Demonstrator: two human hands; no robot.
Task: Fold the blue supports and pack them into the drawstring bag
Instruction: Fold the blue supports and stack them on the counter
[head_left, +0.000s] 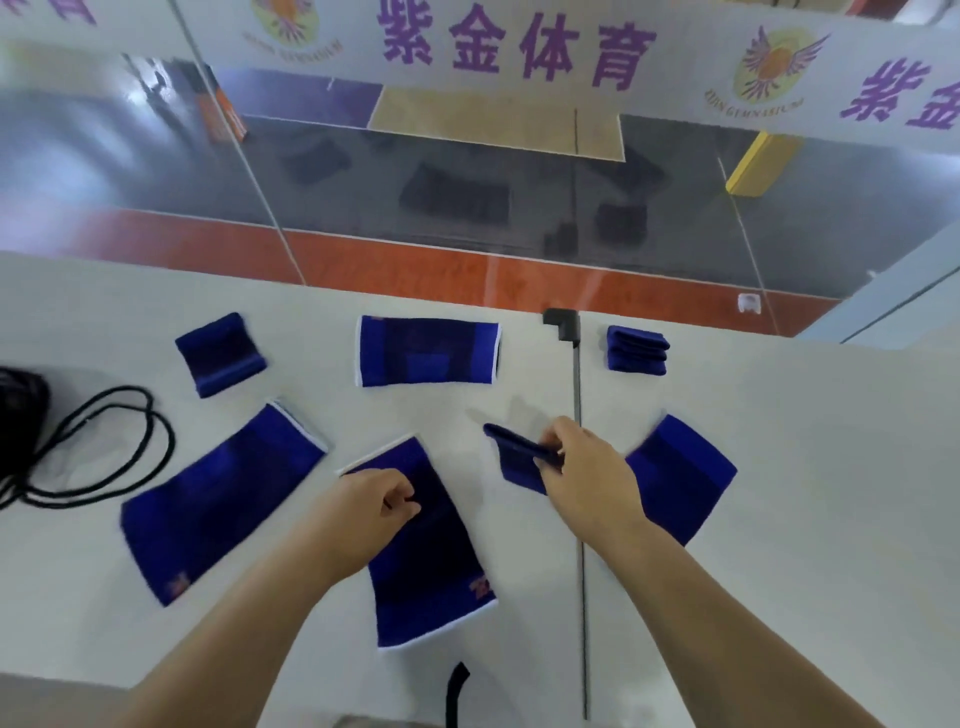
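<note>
A small blue support (519, 460) is pinched in the grip of the right hand (587, 467), lifted just off the white counter (779, 519). The left hand (374, 501) is loosely curled, holding nothing, over a flat support (431, 561). The black drawstring bag (21, 410) is seen at nine o'clock, a folded stack (636, 349) at one o'clock.

Single head-worn wide-angle view, looking forward and steeply down onto the white table (779, 519), close enough that both forearms entered from the bottom edge. Upper frame took in a glass wall (467, 171) beyond the table's far edge. No second view.
</note>
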